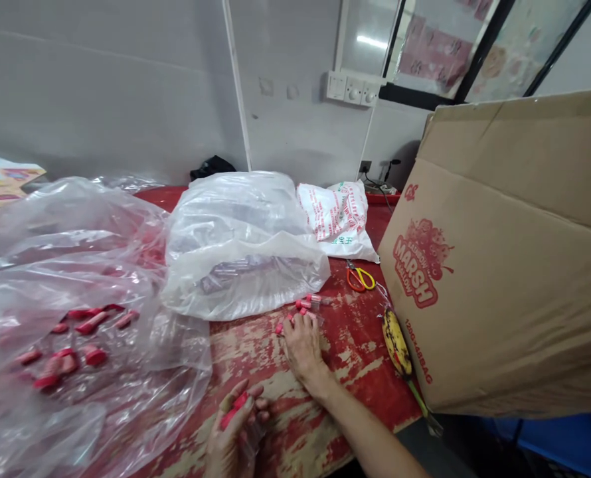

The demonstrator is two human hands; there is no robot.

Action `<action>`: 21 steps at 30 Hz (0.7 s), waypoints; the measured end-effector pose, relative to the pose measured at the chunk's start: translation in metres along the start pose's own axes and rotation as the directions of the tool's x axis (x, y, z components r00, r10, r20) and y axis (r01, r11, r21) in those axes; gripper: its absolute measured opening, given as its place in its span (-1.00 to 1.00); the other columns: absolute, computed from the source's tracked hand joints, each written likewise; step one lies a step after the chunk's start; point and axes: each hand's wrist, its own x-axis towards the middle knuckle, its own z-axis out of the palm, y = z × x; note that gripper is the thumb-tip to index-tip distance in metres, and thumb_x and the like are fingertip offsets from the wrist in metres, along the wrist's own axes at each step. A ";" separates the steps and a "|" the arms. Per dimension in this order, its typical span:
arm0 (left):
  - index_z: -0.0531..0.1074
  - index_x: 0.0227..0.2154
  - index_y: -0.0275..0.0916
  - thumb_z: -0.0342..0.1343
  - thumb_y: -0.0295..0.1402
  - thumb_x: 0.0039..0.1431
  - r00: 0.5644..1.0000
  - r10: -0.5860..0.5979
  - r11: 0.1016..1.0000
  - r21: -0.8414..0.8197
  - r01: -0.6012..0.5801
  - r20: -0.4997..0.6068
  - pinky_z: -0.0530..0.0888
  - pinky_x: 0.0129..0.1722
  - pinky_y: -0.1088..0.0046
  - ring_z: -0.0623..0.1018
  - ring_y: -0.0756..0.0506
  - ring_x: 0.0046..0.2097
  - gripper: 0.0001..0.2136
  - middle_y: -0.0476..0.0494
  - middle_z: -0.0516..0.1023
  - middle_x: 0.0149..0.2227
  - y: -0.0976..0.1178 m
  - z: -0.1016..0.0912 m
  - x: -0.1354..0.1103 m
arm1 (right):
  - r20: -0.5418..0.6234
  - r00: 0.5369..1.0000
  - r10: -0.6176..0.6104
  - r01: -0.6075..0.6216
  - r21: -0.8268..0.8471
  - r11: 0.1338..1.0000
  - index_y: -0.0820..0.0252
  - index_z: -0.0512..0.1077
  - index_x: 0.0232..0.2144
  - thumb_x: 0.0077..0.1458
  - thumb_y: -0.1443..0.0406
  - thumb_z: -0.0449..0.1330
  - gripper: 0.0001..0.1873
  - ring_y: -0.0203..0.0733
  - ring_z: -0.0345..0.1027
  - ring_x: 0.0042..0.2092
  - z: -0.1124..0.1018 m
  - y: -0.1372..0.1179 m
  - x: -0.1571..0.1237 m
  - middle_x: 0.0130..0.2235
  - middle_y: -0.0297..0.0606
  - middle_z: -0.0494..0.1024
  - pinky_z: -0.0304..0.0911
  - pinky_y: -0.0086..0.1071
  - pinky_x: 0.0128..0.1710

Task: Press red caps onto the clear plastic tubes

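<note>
My left hand [233, 425] at the bottom of the view is curled around several small pink-red pieces [233, 410]. My right hand [301, 346] lies palm down on the worn red table [355, 372], with its fingertips among similar pink pieces [300, 305]. I cannot tell whether those fingers grip them. A large clear plastic bag [81, 252] spreads to the left of both hands, with more pink-red pieces [91, 322] on or under its film. Orange-and-yellow-handled scissors [360, 277] lie beyond my right hand.
A bulging clear plastic bag [240, 245] and a white printed sack [338, 219] lie at the table's far side. A tilted cardboard box [499, 252] looms at the right, with a browning banana [396, 344] against it. A wall stands behind.
</note>
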 end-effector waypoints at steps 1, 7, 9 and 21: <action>0.37 -0.20 -0.16 0.35 -0.26 -0.38 0.998 0.064 0.994 0.091 -0.062 -0.012 0.45 -0.47 0.43 0.49 -0.04 -0.44 -0.45 -0.06 0.54 -0.32 0.001 -0.002 0.000 | 0.001 1.000 -0.003 0.003 0.001 1.000 0.23 0.37 -0.14 0.18 0.35 0.07 -0.80 0.03 0.29 -0.10 0.001 -0.001 -0.001 -0.16 -0.03 0.44 0.21 -0.05 -0.07; 0.40 -0.12 -0.23 -0.02 -0.07 0.04 0.707 0.631 0.133 0.853 -0.505 0.321 0.39 -0.32 0.23 0.48 -0.26 -0.24 -0.58 -0.27 0.49 -0.22 0.014 -0.013 0.022 | 0.001 0.999 -0.051 0.051 0.014 0.999 0.22 0.38 -0.16 0.15 0.36 0.11 -0.82 -0.01 0.32 -0.16 0.007 -0.003 -0.014 -0.15 -0.07 0.47 0.26 -0.10 -0.11; 0.40 -0.12 -0.34 -0.16 -0.11 0.13 0.622 0.603 -0.207 0.852 -0.481 0.499 0.36 -0.28 0.17 0.45 -0.31 -0.24 -0.55 -0.38 0.48 -0.24 0.017 -0.015 0.036 | -0.004 0.998 -0.058 0.058 0.039 0.998 0.22 0.38 -0.16 0.12 0.36 0.14 -0.80 -0.03 0.32 -0.15 0.010 -0.006 -0.021 -0.16 -0.11 0.48 0.23 -0.09 -0.03; 0.35 -0.01 -0.35 -0.02 -0.31 0.20 0.684 0.461 -0.468 0.810 -0.354 0.565 0.39 -0.22 0.29 0.45 -0.20 -0.19 -0.66 -0.29 0.48 -0.20 0.011 -0.023 0.024 | 0.160 0.984 -0.083 0.060 0.144 0.988 0.22 0.29 0.02 0.12 0.37 0.10 -0.62 -0.05 0.35 -0.17 -0.001 -0.014 -0.069 -0.11 -0.07 0.46 0.30 -0.19 -0.14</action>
